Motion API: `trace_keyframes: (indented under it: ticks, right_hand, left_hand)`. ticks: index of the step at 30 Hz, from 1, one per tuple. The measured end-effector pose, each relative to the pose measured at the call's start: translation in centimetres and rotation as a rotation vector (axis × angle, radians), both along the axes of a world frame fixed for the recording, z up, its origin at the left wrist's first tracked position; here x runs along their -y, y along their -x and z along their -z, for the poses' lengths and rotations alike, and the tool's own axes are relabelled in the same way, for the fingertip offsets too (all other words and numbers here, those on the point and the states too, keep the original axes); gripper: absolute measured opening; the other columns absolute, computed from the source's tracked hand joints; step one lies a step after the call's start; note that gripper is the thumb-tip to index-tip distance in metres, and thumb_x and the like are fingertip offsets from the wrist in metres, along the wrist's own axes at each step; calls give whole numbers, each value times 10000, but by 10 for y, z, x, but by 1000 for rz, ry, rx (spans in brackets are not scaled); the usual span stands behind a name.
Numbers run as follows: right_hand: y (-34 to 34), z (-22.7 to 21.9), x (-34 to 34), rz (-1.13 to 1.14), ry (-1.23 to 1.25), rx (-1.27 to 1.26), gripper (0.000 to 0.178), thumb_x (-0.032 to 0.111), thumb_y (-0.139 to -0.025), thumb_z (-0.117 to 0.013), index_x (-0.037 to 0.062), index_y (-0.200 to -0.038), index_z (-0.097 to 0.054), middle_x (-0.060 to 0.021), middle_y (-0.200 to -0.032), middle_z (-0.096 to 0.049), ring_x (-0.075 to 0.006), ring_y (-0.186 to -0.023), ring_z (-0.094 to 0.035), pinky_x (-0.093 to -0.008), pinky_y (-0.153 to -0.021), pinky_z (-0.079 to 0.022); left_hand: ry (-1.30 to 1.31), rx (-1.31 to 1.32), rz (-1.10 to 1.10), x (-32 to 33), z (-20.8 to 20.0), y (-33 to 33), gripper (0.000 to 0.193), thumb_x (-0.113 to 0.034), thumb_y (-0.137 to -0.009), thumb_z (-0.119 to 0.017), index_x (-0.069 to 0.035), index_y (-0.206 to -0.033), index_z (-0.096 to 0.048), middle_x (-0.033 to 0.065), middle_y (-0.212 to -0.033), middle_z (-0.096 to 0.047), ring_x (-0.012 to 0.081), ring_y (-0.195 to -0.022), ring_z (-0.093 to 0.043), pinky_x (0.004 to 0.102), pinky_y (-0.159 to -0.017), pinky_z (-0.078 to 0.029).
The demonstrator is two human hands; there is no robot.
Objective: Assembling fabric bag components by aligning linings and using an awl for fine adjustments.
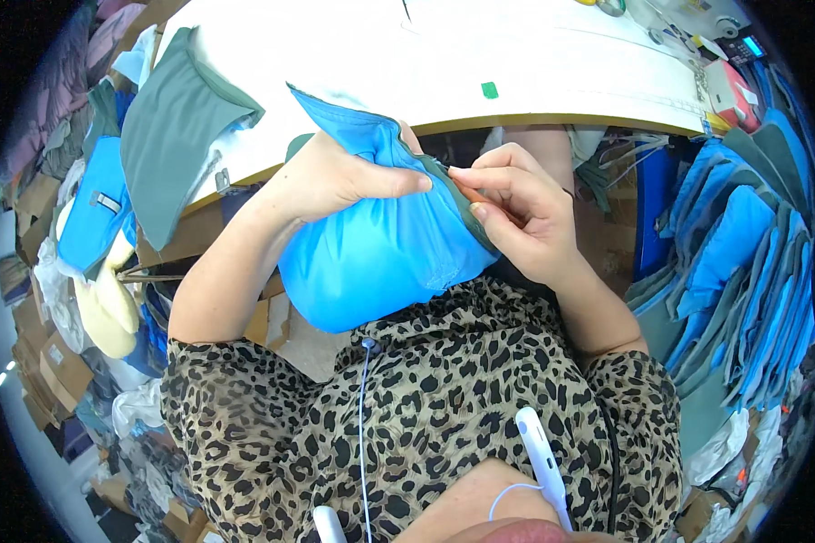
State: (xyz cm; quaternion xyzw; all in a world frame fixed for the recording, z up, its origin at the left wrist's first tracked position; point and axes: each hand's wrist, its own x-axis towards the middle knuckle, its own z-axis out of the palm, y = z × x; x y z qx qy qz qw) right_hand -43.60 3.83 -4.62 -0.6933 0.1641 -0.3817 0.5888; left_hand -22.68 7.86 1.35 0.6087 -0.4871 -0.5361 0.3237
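A bright blue padded fabric piece (371,258) with a dark green edge hangs above my lap, in front of the table. My left hand (340,181) is closed on its upper part, the thumb pressed flat over the blue cloth. Between the thumb and fingers of my right hand (525,213) is a slim tool with an orange-brown handle (469,192). Its tip meets the dark green edge, close to my left thumb; the tip itself is too small to make out. Behind my left wrist, a grey-green fabric piece (177,136) drapes over the table's front edge.
The white table (534,54) has a curved front edge and a small green scrap (490,90) on top. Stacked blue and green fabric pieces (733,262) hang at the right. Boxes (63,371) and plastic bags fill the left. A pink object (732,95) stands at the far right.
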Motion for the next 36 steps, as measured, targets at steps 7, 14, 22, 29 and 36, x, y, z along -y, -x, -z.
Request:
trace_keyframes:
  ticks: [7, 14, 22, 29, 36]
  right_hand:
    - [3, -3, 4, -6, 102, -19, 325, -104, -755, -535, 9, -1049, -617, -43, -941, -506, -21, -569, -421, -161, -498, -342]
    - [4, -6, 7, -13, 110, -5, 316, -104, -751, -534, 9, -1035, -614, -55, -975, -521, -14, -549, -400, -160, -488, -334]
    - [-10, 0, 15, -151, -218, 135, 296, -61, -863, -436, -25, -1157, -452, -109, -1005, -584, -42, -697, -516, -156, -584, -399]
    - [-28, 2, 27, 91, -638, 193, 258, 14, -890, -462, -20, -1145, -455, -69, -819, -555, -59, -491, -432, -180, -405, -342]
    - [-11, 48, 12, 288, -841, 180, 274, 66, -886, -513, -29, -1111, -389, -73, -772, -517, -80, -482, -451, -204, -381, -343]
  left_hand:
    - [65, -13, 51, 2, -2, -6, 264, -155, -636, -766, -45, -834, -630, 9, -794, -604, 100, -754, -547, 243, -695, -446]
    - [91, -16, 79, 3, -3, -12, 204, -154, -647, -756, -49, -779, -640, -7, -734, -570, 100, -725, -514, 235, -668, -412]
    - [263, 284, 217, 23, -22, -23, 295, -186, -702, -744, -53, -942, -637, 2, -911, -606, 119, -904, -538, 262, -837, -415]
    - [173, 1061, -113, 89, -76, -25, 553, -221, -671, -723, -17, -1132, -496, 170, -1077, -543, 290, -1087, -490, 391, -919, -380]
    - [769, 1004, 329, 37, 14, 31, 472, -286, -673, -727, -37, -1033, -549, 122, -1042, -564, 307, -973, -544, 382, -868, -426]
